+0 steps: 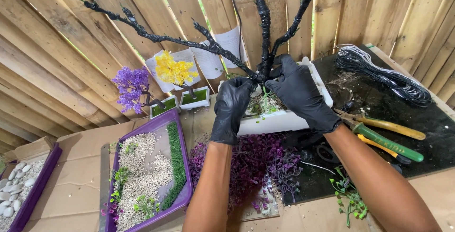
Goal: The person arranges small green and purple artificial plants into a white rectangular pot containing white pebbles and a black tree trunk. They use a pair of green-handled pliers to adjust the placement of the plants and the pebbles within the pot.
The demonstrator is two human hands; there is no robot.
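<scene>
Together, left hand [232, 109] and right hand [299, 92], both black-gloved, close around the black wrapped tree trunk [263, 68]; it stands in the white planter [279, 120].

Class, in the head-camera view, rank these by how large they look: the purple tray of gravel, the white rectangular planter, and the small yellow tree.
1. purple tray
2. white rectangular planter, partly hidden by gloved hands
3. small yellow tree, farther away, so unsure

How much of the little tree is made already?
Done: the black wrapped trunk and branches stand in the white pot, with some pebbles and green sprigs at the base. In hand: the left hand and right hand grip the trunk's foot. Left: the branches are bare, unlike the finished purple tree and yellow tree.
</scene>
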